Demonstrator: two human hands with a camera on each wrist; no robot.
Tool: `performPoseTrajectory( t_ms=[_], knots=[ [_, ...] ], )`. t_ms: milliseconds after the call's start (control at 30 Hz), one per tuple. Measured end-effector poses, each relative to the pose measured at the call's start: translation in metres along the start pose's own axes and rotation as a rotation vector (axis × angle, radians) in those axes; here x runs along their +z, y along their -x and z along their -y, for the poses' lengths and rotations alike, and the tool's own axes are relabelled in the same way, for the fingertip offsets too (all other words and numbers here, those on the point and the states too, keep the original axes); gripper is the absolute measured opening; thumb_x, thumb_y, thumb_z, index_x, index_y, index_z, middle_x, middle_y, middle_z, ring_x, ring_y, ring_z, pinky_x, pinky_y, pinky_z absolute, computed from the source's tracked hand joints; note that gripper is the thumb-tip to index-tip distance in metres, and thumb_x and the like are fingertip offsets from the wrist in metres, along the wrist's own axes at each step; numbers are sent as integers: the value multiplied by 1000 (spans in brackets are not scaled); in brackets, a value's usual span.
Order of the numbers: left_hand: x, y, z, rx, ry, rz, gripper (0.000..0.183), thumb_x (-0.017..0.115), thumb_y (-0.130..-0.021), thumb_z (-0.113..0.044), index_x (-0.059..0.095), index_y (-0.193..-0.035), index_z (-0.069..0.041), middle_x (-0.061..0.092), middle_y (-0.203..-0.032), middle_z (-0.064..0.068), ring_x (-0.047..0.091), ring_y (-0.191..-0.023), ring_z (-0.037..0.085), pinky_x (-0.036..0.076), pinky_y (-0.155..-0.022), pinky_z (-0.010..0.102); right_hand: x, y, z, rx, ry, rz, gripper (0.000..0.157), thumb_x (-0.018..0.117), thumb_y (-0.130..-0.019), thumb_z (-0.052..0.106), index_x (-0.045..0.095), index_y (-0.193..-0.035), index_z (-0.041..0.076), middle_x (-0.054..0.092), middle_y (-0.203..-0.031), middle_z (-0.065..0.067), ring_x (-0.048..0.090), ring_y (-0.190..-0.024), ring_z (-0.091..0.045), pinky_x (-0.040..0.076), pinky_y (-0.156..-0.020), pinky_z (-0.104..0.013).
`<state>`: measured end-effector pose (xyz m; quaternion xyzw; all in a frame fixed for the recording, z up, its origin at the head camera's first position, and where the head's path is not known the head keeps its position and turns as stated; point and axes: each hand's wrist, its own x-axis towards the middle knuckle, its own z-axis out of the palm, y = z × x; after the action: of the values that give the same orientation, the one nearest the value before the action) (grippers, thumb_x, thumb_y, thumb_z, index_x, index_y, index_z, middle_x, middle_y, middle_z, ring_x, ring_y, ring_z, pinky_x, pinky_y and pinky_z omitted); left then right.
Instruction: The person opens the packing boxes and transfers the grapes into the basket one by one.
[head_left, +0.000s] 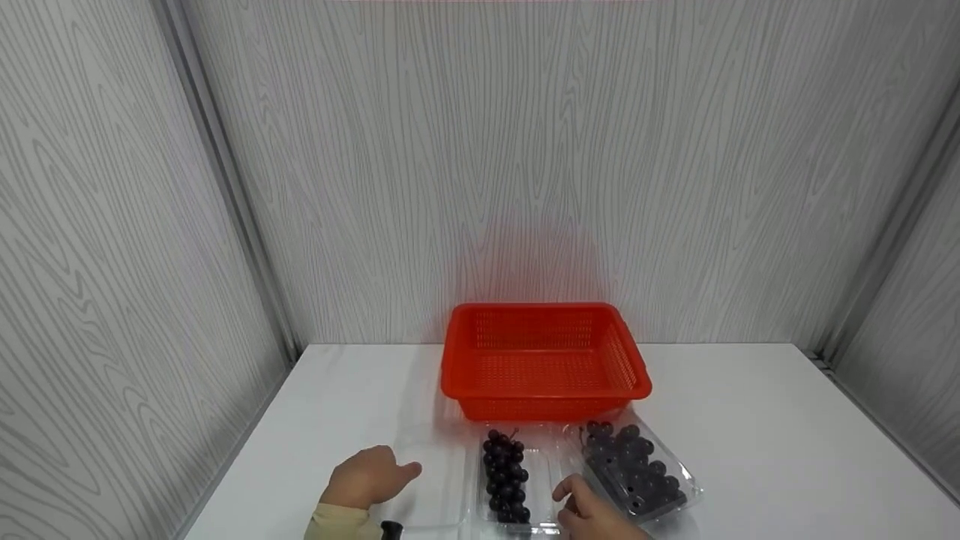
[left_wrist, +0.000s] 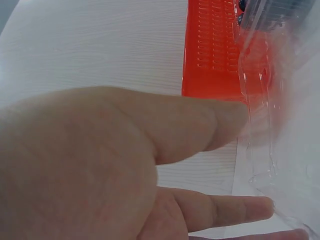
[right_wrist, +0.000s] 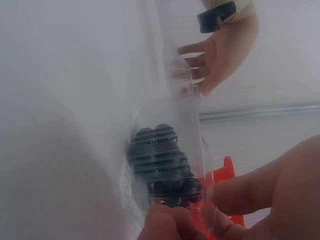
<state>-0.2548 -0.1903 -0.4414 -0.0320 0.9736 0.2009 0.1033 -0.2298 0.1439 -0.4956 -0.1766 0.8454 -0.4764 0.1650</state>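
At the lower centre of the frame, a shallow, clear, rectangular plastic tray (head_left: 538, 480) lies open on a smooth white table (head_left: 750, 435), with a slender bunch of round, dark purple-black grapes (head_left: 506, 476) along its left side and a thin, see-through plastic lid (head_left: 439, 487) spread flat to the left. The right hand (head_left: 589, 517), at the bottom edge, appears to pinch the tray's right rim between thumb and curled fingers; the left hand (head_left: 369, 476), lower left, has straight fingers and thumb spread apart at the lid's outer edge, gripping nothing. The likeliest trouble is the thin plastic: too hard a squeeze could buckle the rim, and lifting the lid unevenly could tip the light tray — loose grapes might then roll off the slick table. The right hand also sits close to a second clear plastic box (head_left: 684, 472), skewed at lower right with more dark grapes (head_left: 630, 457) showing through its glossy wall, so a sideways nudge could shift it. Just behind, a bright red, slotted plastic basket (head_left: 544, 394) with rounded corners stands before a grey wood-grain panel (head_left: 525, 150).
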Motion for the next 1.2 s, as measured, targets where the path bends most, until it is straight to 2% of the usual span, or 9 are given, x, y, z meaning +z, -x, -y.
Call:
performPoseTrajectory(
  t_ms=[233, 500, 733, 900, 1000, 1100, 1200],
  knots=[
    [4, -4, 1, 5, -5, 58, 63, 57, -87, -48, 61, -115, 8, 64, -110, 19, 61, -95, 31, 48, -85, 52, -1, 1, 4, 49, -29, -3, 18, 52, -91, 13, 45, -106, 6, 47, -76, -2, 47, -67, -17, 39, -59, -29],
    [7, -7, 3, -14, 5, 83, 59, 58, -87, -47, 62, -111, 7, 65, -102, 17, 60, -90, 29, 47, -85, 52, -1, 2, 7, 68, -46, -12, 26, 61, -88, 22, 48, -105, 7, 52, -83, -4, 50, -72, -18, 42, -61, -31],
    [9, -9, 3, 9, 19, 83, 60, 59, -86, -46, 61, -112, 8, 64, -105, 19, 60, -96, 33, 46, -88, 54, -3, 3, 11, 208, -45, -15, 39, 65, -86, 34, 47, -110, 9, 54, -102, -3, 54, -88, -22, 51, -74, -42],
    [12, -5, 1, 21, 25, 96, 61, 59, -86, -45, 60, -116, 8, 63, -112, 21, 58, -104, 38, 44, -91, 55, -2, 5, 10, 247, -22, -28, 44, 66, -85, 40, 48, -112, 11, 56, -110, -4, 55, -93, -24, 51, -79, -51],
    [9, -1, -4, 21, 21, 65, 62, 59, -86, -45, 59, -119, 8, 61, -118, 22, 55, -111, 40, 42, -94, 55, -2, 6, 11, 255, -17, -32, 45, 67, -84, 42, 47, -113, 12, 53, -118, -8, 54, -97, -28, 49, -82, -56],
    [3, 3, -12, 38, 15, 7, 64, 59, -86, -46, 57, -123, 6, 59, -122, 22, 52, -116, 41, 41, -95, 56, -4, 8, 14, 225, 2, -33, 48, 66, -84, 45, 45, -114, 14, 49, -118, -11, 53, -94, -29, 50, -75, -52],
    [-1, 10, -22, 88, 33, -34, 64, 60, -85, -48, 56, -126, 2, 59, -124, 20, 52, -118, 39, 40, -96, 56, -5, 12, 18, 167, 27, -38, 49, 65, -84, 47, 44, -115, 15, 48, -117, -11, 51, -89, -27, 47, -70, -45]
  ],
)
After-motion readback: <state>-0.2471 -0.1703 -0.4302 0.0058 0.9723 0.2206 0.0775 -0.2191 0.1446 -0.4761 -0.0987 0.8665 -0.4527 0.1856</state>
